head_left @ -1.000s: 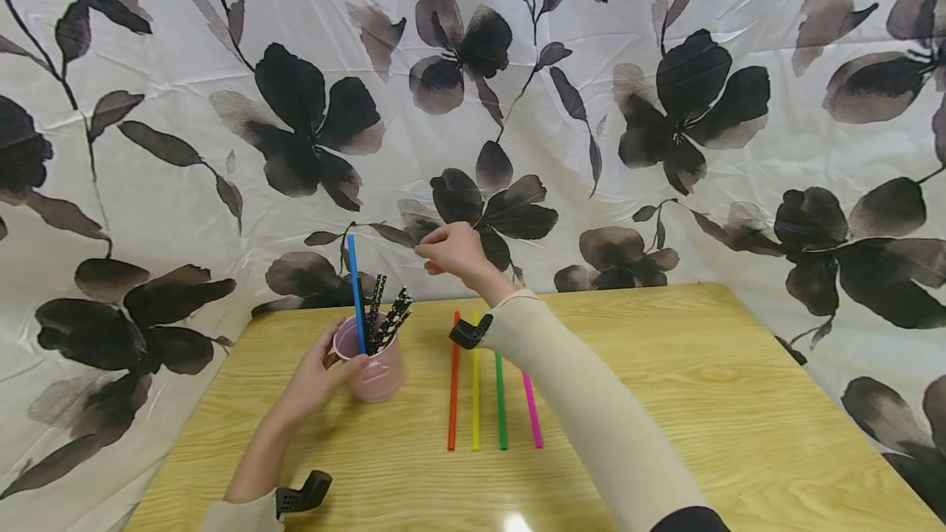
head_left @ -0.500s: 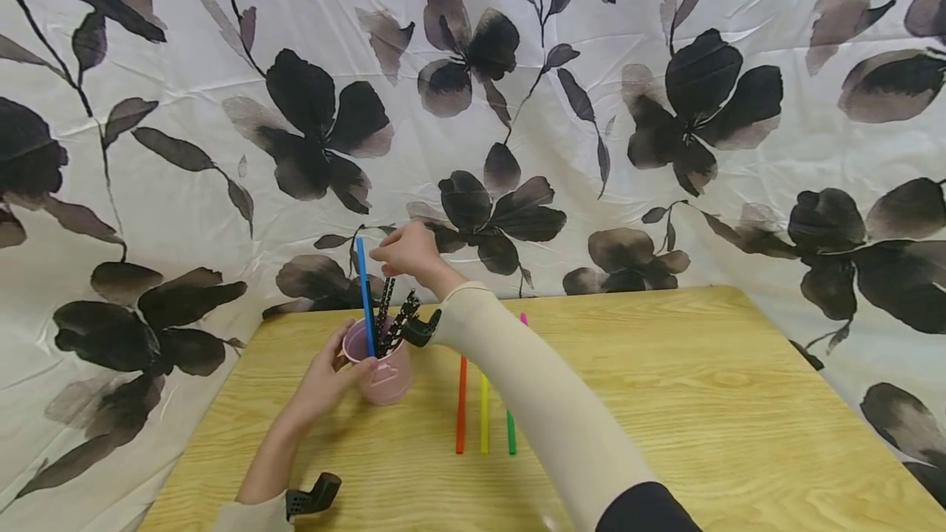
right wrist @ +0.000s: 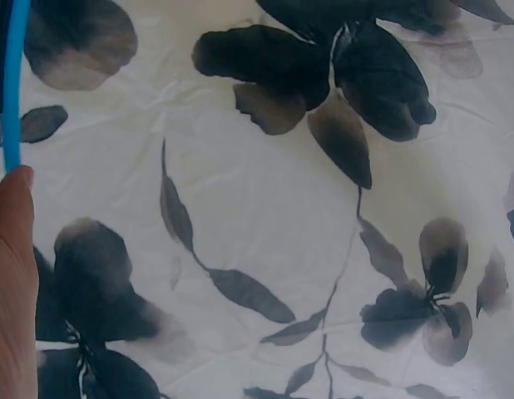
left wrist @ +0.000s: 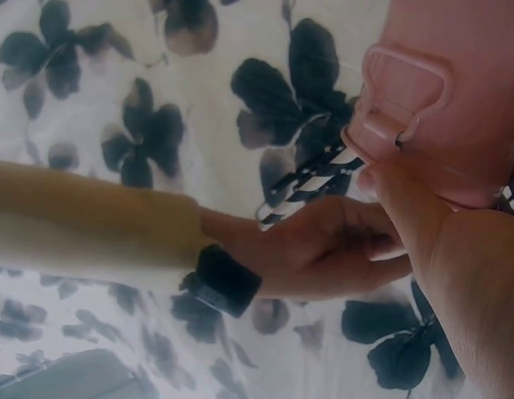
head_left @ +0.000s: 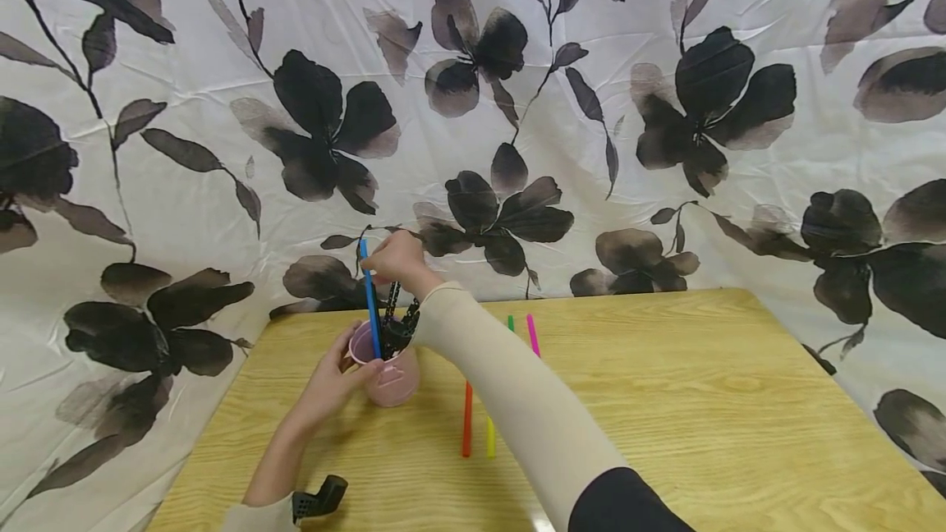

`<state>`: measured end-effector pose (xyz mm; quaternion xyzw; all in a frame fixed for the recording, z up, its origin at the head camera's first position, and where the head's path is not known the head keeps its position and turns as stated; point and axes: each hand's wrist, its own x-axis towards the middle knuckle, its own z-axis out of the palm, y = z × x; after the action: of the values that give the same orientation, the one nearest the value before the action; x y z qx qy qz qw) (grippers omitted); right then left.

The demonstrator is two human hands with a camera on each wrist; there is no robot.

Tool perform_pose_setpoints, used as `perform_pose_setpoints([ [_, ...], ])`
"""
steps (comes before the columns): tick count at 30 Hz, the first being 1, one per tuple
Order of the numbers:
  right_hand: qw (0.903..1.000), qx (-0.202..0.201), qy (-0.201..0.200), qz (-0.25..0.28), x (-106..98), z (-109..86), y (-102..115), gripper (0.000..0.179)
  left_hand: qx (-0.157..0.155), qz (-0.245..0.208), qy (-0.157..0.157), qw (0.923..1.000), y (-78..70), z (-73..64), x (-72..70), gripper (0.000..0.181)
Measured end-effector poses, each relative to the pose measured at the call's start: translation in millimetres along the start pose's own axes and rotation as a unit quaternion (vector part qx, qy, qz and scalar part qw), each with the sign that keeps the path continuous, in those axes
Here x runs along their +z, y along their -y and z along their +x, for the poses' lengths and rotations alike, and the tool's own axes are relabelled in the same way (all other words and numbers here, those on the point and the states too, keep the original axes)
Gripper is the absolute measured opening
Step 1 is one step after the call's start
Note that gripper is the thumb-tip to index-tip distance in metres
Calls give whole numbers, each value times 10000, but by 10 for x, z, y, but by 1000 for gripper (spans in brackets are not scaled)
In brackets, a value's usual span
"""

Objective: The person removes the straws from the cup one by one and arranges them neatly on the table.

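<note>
My left hand [head_left: 334, 384] grips a pink cup [head_left: 395, 388] by its side, thumb near the rim; the cup is tilted. In the left wrist view, the pink cup [left wrist: 465, 91] has a raised buckle-shaped loop on its wall. A long blue straw [head_left: 373, 306] stands in the cup, with several black-and-white patterned straws [head_left: 394, 300] beside it. Above the rim, my right hand [head_left: 401, 256] pinches the blue straw near its upper end. The right wrist view has the thumb [right wrist: 16, 216] against the blue straw [right wrist: 14, 75], with a fingertip at its other side.
On the wooden table [head_left: 665, 392], a red straw [head_left: 467, 425], a yellow straw [head_left: 491, 438], a green straw [head_left: 511, 323] and a magenta straw [head_left: 533, 335] lie partly under the right sleeve [head_left: 510, 376]. A flowered cloth [head_left: 576, 154] hangs behind the table.
My right hand has moved left, from the air right of the cup to the top of the blue straw, and pinches it. My left hand keeps its hold on the cup.
</note>
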<state>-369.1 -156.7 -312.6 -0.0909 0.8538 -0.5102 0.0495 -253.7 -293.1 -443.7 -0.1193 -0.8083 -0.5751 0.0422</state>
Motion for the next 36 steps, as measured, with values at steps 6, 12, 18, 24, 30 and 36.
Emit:
perform_pose_setpoints([
  [6,9999,112,92,-29,34,2,-8,11,-9,82,14,10000,-8,-4,7,71],
  [12,9997,79,234,-23,103,13,-10,9,0,88,8,10000,-7,-29,2,72],
  [18,9998,-45,85,153,154,13,-13,11,9,129,43,9999,-30,-33,1,71],
  [24,9993,-261,-77,268,109,-33,65,17,-46,99,85,9999,-222,-72,19,71],
  [30,9965,-499,-151,658,29,-95,192,13,-3,89,52,9999,-338,-85,48,70],
  [36,9864,-1070,72,1248,-105,-156,280,17,-83,-3,16,10000,-247,-55,42,72],
])
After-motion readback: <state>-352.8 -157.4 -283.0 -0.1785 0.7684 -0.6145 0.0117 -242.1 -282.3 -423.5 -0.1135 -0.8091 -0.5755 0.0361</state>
